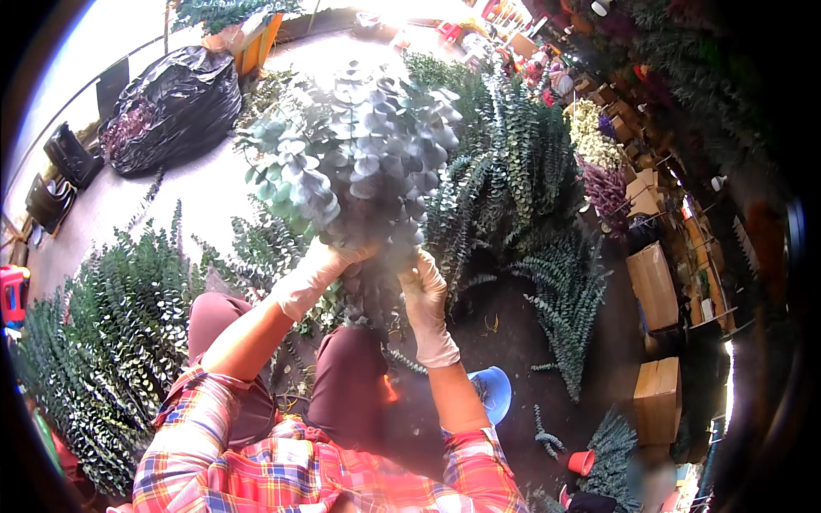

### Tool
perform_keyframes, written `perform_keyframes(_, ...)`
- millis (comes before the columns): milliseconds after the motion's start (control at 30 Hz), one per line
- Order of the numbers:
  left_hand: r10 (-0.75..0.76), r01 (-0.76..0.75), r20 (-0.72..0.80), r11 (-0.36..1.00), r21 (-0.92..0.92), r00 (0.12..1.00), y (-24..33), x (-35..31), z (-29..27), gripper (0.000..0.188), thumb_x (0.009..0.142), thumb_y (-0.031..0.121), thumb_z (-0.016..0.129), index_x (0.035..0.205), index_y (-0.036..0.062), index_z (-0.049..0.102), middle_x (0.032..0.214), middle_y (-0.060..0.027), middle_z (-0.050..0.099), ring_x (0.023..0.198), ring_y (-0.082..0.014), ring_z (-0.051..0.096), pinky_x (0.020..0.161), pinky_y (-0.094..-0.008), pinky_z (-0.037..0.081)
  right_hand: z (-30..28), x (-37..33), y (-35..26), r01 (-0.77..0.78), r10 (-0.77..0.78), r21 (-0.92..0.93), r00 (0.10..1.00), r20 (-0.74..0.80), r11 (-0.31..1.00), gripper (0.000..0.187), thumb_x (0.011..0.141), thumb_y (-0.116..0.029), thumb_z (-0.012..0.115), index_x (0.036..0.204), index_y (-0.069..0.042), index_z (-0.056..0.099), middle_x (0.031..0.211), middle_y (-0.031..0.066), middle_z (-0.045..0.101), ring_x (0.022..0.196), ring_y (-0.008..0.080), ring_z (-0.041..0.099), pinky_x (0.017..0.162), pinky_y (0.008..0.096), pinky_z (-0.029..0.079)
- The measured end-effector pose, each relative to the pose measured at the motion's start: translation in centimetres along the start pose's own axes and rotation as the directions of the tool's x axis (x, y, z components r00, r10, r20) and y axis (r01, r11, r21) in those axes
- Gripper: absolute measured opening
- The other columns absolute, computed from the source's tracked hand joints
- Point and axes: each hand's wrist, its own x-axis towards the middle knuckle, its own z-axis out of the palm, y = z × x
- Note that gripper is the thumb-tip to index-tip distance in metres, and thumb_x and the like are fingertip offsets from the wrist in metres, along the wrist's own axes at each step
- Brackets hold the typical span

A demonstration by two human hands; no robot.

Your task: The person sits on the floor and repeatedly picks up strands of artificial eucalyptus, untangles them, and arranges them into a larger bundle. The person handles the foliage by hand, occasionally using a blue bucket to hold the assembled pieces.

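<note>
Eucalyptus bunch (pixel 359 154) right between both hands, leaves fanning far, stems running near; left hand (pixel 332 259) closed round stems' left side, right hand (pixel 425 286) curled on their right, equally close; blue bucket (pixel 499 395) near right, contents unclear; red pot (pixel 581 462) farther right; black plastic bag (pixel 192 103) far left, purplish sprigs (pixel 128 128) showing.

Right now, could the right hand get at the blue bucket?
Probably yes: the bucket shows beside the right forearm, nothing visibly blocking, though the right hand would first leave the bunch.
</note>
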Motion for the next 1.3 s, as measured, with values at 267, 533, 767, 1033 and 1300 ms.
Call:
perform_keyframes(267,0.07,-0.074,0.054,0.994,0.08,0.996,0.2,0.2,0.2,0.061,0.076,0.022,0.077,0.129,0.0063,0.051,0.122,-0.0075,0.056,0.109,-0.0174,0.053,0.09,-0.0316,0.046,2.2,0.3,-1.5,0.168,-0.165,-0.294,0.986,0.035,0.941,0.039,0.087,0.005,0.051,0.126,0.0,0.053,0.122,0.0182,0.058,0.109,0.03,0.06,0.091,0.0322,0.046)
perform_keyframes(533,0.022,-0.02,-0.063,0.999,0.04,0.998,-0.1,1.6,2.4,0.066,0.071,0.017,0.082,0.127,0.0027,0.05,0.12,-0.011,0.057,0.11,-0.0193,0.054,0.094,-0.0318,0.045,3.6,0.9,-2.3,0.179,-0.149,-0.564,0.984,0.098,0.806,0.036,0.085,0.003,0.049,0.121,0.006,0.053,0.122,0.0257,0.056,0.109,0.0372,0.058,0.09,0.0366,0.048)
perform_keyframes(767,-0.026,0.058,0.1,0.943,-0.327,0.995,2.3,5.6,3.3,0.041,0.074,0.0,0.073,0.113,-0.0007,0.06,0.107,-0.0121,0.065,0.096,-0.0179,0.062,0.084,-0.0294,0.052,-0.4,4.0,-6.4,0.089,-0.082,-0.144,0.995,0.051,0.986,0.083,0.082,-0.024,0.074,0.147,-0.002,0.026,0.147,0.0153,0.035,0.135,0.0265,0.034,0.112,0.0357,0.025)
perform_keyframes(1033,-0.054,0.181,0.319,0.905,-0.384,0.946,5.0,4.9,11.5,0.029,0.08,0.011,0.066,0.105,-0.0027,0.062,0.089,-0.0131,0.069,0.054,-0.0221,0.063,0.048,-0.032,0.054,-4.1,0.9,-4.9,-0.165,0.149,0.123,0.98,0.128,0.979,0.051,0.077,-0.002,0.075,0.122,-0.005,0.052,0.114,0.0039,0.059,0.105,0.0158,0.055,0.093,0.0331,0.047)
perform_keyframes(1300,-0.035,0.153,0.305,0.914,-0.375,0.952,4.4,4.8,16.5,0.022,0.077,0.012,0.071,0.095,0.0003,0.068,0.08,-0.0122,0.067,0.058,-0.0215,0.062,0.045,-0.0322,0.051,-5.3,0.3,-3.5,-0.159,0.174,0.087,0.96,-0.217,0.983,0.037,0.078,0.0,0.066,0.113,0.002,0.055,0.111,0.0088,0.061,0.098,0.0171,0.06,0.087,0.0354,0.05)
